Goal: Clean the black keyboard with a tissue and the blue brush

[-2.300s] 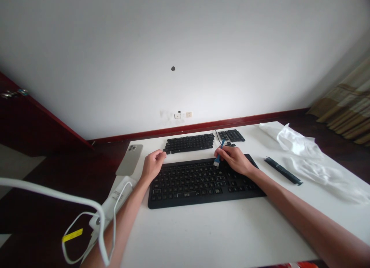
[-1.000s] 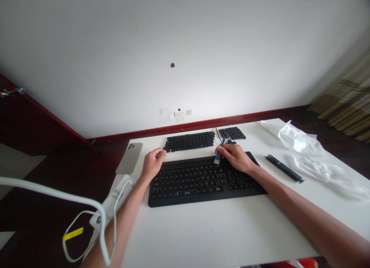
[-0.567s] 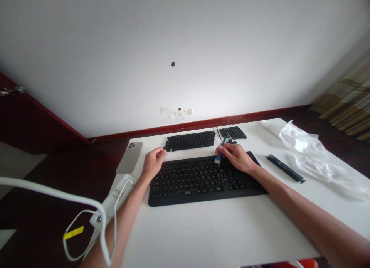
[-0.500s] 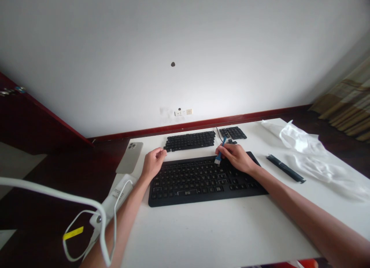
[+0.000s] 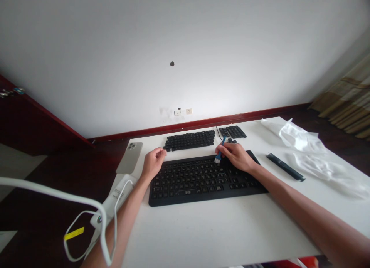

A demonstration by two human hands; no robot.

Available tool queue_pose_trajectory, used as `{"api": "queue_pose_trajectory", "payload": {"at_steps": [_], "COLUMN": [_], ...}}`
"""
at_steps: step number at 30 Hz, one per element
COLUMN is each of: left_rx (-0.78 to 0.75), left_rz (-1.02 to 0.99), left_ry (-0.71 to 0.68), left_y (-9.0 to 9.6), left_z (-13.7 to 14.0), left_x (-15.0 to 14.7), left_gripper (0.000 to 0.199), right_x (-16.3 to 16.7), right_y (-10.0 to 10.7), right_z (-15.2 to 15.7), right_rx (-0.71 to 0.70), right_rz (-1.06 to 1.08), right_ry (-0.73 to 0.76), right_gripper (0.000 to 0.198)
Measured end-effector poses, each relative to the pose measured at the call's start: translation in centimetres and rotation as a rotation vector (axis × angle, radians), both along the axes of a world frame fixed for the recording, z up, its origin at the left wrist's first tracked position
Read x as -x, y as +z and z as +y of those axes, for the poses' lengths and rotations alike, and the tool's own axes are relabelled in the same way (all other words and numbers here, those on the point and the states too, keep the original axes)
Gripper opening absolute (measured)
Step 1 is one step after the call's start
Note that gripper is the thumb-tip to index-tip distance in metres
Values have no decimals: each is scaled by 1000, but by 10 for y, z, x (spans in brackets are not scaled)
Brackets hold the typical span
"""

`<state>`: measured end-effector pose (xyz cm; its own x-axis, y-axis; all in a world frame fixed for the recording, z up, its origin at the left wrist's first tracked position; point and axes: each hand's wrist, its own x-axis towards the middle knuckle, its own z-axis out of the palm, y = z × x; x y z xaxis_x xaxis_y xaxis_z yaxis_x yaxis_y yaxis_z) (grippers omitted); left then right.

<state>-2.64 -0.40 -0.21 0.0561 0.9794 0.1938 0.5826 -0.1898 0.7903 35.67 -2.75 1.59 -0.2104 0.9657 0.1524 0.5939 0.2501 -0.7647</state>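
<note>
A black keyboard (image 5: 185,194) with its keycaps off lies on the white table. My right hand (image 5: 238,156) is closed around a small blue brush (image 5: 219,156), its pale bristles pointing down at the keyboard's upper middle. At the keyboard's far left corner, my left hand (image 5: 153,161) has its fingers curled in; whether anything is inside them is hidden. Behind the keyboard lie the black keycaps (image 5: 190,140), set out in rows. A smaller group of number-pad keycaps (image 5: 235,132) sits to their right.
A phone (image 5: 130,158) and a white power strip (image 5: 117,194) with a cable (image 5: 58,190) are on the left. To the right lie a long black strip (image 5: 285,167) and crumpled clear plastic (image 5: 303,140). The wall (image 5: 231,67) stands behind the table (image 5: 208,233).
Almost nothing differs. The view has shifted very slightly, while both hands, the brush and the keyboard keep their places.
</note>
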Motion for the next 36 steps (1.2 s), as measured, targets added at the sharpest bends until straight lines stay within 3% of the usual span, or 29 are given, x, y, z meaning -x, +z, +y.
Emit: {"api": "queue_pose_trajectory", "payload": {"at_steps": [36], "left_rx": [14], "left_rz": [5], "left_ry": [-3], "left_y": [0], "left_z": [0], "left_x": [0], "left_gripper": [41], "right_x": [0], "right_y": [0], "right_z": [0], "right_rx": [-2], "right_rz": [6], "right_ry": [-9], "right_gripper": [64]}}
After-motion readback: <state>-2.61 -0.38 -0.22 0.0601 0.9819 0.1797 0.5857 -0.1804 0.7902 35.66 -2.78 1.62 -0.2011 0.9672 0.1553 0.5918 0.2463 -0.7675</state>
